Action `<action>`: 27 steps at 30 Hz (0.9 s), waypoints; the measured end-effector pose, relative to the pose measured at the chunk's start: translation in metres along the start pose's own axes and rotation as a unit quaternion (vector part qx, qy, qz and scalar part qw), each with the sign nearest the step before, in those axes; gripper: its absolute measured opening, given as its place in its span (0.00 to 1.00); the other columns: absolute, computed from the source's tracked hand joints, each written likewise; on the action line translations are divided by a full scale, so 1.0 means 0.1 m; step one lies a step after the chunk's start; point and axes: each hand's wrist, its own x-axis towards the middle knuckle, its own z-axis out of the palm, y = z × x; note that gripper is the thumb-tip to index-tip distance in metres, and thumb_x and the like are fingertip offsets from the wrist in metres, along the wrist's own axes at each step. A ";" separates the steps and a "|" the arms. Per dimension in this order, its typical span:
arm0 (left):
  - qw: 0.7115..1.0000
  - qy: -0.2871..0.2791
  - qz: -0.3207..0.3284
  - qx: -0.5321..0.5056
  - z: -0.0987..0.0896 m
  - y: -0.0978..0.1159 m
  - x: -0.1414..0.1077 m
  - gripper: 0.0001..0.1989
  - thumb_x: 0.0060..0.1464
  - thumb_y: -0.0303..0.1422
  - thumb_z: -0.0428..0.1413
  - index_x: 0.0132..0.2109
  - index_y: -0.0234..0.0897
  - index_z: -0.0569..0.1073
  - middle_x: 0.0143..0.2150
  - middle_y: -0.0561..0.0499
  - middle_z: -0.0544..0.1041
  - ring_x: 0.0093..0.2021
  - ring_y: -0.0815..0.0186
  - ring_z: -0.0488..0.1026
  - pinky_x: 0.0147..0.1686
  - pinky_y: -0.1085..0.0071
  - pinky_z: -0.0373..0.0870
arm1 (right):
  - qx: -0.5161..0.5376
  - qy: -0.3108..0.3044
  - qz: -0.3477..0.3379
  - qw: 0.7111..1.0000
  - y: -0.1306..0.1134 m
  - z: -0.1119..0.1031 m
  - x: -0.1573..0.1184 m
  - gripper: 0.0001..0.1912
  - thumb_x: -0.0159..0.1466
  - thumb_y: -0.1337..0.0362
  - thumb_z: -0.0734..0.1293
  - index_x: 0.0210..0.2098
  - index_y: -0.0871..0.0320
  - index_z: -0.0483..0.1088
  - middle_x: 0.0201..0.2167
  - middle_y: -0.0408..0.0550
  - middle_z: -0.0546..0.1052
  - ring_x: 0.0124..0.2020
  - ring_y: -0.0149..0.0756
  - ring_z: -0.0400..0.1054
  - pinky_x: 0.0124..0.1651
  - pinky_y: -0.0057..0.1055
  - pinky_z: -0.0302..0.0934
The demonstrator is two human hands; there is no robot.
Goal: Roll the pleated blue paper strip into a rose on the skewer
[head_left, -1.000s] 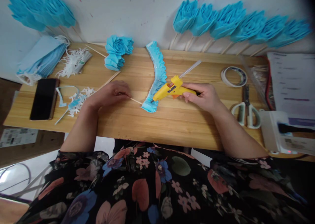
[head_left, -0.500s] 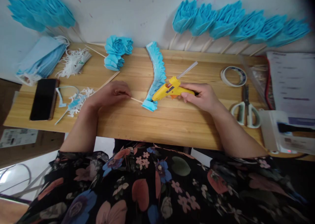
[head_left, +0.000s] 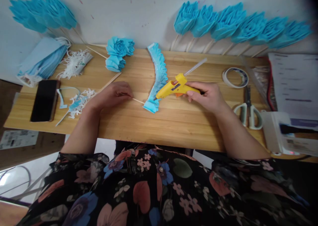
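Apart, the left hand (head_left: 119, 94) pinches a stick (head_left: 138, 101), the right hand (head_left: 208, 96) grips a yellow glue gun (head_left: 171, 89); stick and nozzle (head_left: 155, 98) meet at the near end of a ruffled blue strip (head_left: 160, 68) on the table (head_left: 139, 128). Beyond lie 3 blue flowers (head_left: 115, 47); 6 standing flowers (head_left: 228, 23) line the wall (head_left: 124, 17).

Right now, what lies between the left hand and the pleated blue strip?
In the head view, a wooden stick spans from the left hand to the pleated blue strip.

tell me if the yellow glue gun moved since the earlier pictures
Yes: the yellow glue gun has shifted slightly right, nearer the stationary tape roll.
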 end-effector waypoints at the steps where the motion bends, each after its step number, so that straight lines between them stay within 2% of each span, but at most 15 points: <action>1: 1.000 -0.001 -0.004 0.001 0.00 0.00 0.00 0.17 0.78 0.43 0.59 0.41 0.41 0.84 0.41 0.45 0.84 0.42 0.59 0.81 0.45 0.65 0.76 | 0.002 0.007 0.002 1.000 0.01 -0.01 0.00 0.19 0.68 0.51 0.78 0.56 0.48 0.90 0.29 0.42 0.86 0.28 0.40 0.78 0.34 0.37 0.73; 5: 1.000 0.001 0.001 0.007 0.00 0.00 0.01 0.19 0.79 0.45 0.58 0.41 0.40 0.84 0.40 0.44 0.84 0.41 0.59 0.80 0.44 0.65 0.76 | 0.018 0.017 0.003 1.000 0.00 -0.01 -0.01 0.21 0.67 0.49 0.78 0.56 0.50 0.89 0.27 0.43 0.84 0.28 0.39 0.78 0.33 0.37 0.72; 12: 0.999 0.019 0.021 0.016 0.03 -0.03 0.00 0.20 0.79 0.46 0.57 0.41 0.39 0.84 0.41 0.44 0.84 0.41 0.57 0.80 0.44 0.63 0.76 | 0.092 0.012 0.021 0.995 -0.09 0.05 0.00 0.27 0.65 0.38 0.79 0.51 0.50 0.89 0.33 0.46 0.87 0.23 0.35 0.72 0.30 0.37 0.70; 18: 1.000 0.013 0.013 0.018 0.02 -0.03 0.01 0.17 0.78 0.43 0.59 0.41 0.40 0.84 0.41 0.44 0.85 0.42 0.58 0.82 0.45 0.64 0.76 | 0.091 -0.009 0.021 0.996 -0.11 0.06 0.01 0.25 0.63 0.39 0.80 0.50 0.47 0.90 0.32 0.44 0.87 0.24 0.36 0.74 0.32 0.38 0.73; 27: 0.999 0.037 0.027 0.027 0.07 -0.02 0.00 0.13 0.75 0.40 0.62 0.43 0.39 0.85 0.41 0.46 0.84 0.42 0.59 0.81 0.43 0.66 0.76 | 0.078 -0.016 0.014 0.997 -0.03 0.07 0.01 0.25 0.65 0.39 0.79 0.53 0.49 0.90 0.33 0.45 0.88 0.25 0.35 0.75 0.33 0.37 0.74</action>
